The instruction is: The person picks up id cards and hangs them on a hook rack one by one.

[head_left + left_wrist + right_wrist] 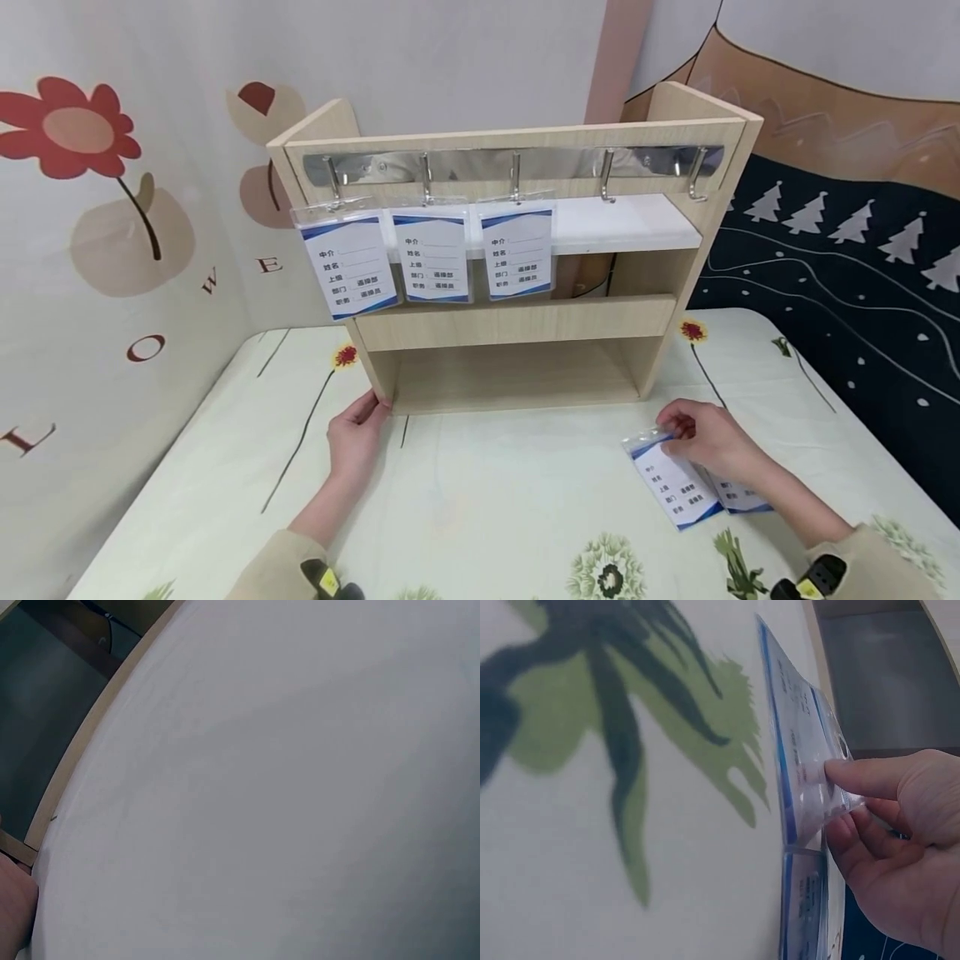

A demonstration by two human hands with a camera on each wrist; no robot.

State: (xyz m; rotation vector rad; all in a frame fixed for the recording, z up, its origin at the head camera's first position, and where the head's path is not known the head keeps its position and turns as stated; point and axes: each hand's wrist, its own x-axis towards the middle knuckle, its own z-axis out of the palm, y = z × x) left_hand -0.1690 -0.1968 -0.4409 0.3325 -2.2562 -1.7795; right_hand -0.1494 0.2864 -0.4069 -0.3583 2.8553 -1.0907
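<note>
My right hand [712,442] pinches the clear top edge of a badge in a plastic sleeve [678,487], thumb on its face. The right wrist view shows this badge [799,742] tilted up at the pinched end. Another badge [738,495] lies beside it, partly hidden under the right hand and forearm. At the lower left corner of a small wooden shelf rack [517,325], my left hand [356,437] holds the side panel's base, some fingers hidden behind it. Three badges [517,254] hang from the rack's left hooks [426,179].
Two metal hooks [606,177] on the right of the rail carry no badge. A white upper shelf [622,225] sits behind the hooks. The rack stands on a table with a flowered cloth [487,492], against a curtain-like printed backdrop [450,67].
</note>
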